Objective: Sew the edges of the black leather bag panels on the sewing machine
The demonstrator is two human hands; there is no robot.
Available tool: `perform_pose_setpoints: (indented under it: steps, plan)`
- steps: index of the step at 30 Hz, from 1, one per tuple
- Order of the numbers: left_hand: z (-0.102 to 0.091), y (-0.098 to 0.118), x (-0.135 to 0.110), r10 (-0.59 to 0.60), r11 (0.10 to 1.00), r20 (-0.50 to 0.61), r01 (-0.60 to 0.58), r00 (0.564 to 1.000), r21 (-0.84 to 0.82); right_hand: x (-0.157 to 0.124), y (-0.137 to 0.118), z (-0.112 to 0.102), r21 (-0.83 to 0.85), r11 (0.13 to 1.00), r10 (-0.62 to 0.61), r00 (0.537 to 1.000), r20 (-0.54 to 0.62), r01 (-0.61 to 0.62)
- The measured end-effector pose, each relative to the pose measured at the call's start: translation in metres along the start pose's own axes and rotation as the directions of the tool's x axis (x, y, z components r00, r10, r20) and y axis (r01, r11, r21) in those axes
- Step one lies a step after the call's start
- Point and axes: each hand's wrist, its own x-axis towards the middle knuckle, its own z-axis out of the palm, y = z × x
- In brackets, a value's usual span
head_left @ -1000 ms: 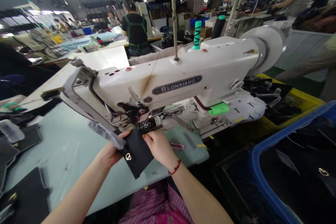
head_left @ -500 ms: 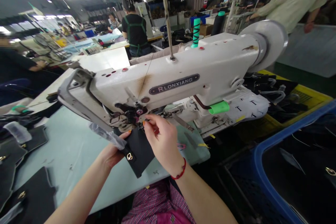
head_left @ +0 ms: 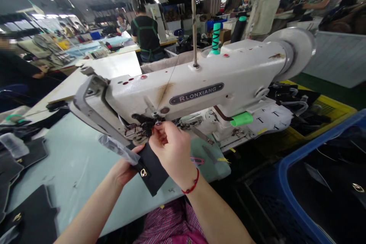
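A white sewing machine [head_left: 243, 59] stands across the table before me. My left hand [head_left: 123, 172] grips the left edge of a black leather-like panel [head_left: 156, 170] under the machine's head. The panel carries a gold clasp [head_left: 143, 172], and a plastic-wrapped strip [head_left: 117, 149] lies beside my left fingers. My right hand [head_left: 174, 148], with a red bracelet at the wrist, is closed in a pinch at the thread-tension parts [head_left: 147, 126] on the machine's front. Its fingertips hide whatever is between them. The needle area lies behind that hand.
More black panels [head_left: 32, 213] with gold clasps lie on the pale table [head_left: 82, 167] at left. Pink snips [head_left: 197, 161] rest behind my right wrist. At right stand a blue-rimmed bin [head_left: 283, 171] and a yellow crate [head_left: 333, 107]. Several people work beyond the machine.
My right hand has shifted slightly left and up, from beside the presser area to the tension parts. My left hand still holds the panel. The view has turned a little.
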Motion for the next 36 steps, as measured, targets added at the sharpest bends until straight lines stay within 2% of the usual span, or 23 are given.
perform_pose_setpoints:
  steps: [7,13,20,28,36]
  plan:
    - [-0.011,-0.003,0.012,-0.031,0.999,0.023,0.031,0.999,-0.012,0.000,0.007,-0.002,0.108,0.994,0.023,0.986,-0.162,-0.006]
    - [-0.004,-0.001,0.005,0.003,1.000,0.005,-0.003,1.000,-0.012,-0.006,0.006,-0.003,0.262,0.965,0.019,1.000,0.010,-0.021]
    - [-0.007,-0.001,0.001,0.030,0.999,0.049,-0.031,0.998,0.011,-0.003,0.005,0.005,0.325,0.939,0.093,0.993,0.078,-0.113]
    - [-0.012,-0.002,0.005,0.031,0.999,-0.005,-0.031,1.000,0.024,-0.007,0.006,0.014,0.377,0.916,0.140,0.990,0.025,-0.139]
    - [-0.009,0.000,0.005,0.004,0.999,-0.037,-0.003,0.999,0.042,-0.005,0.010,0.010,0.268,0.962,0.091,0.991,-0.097,-0.062]
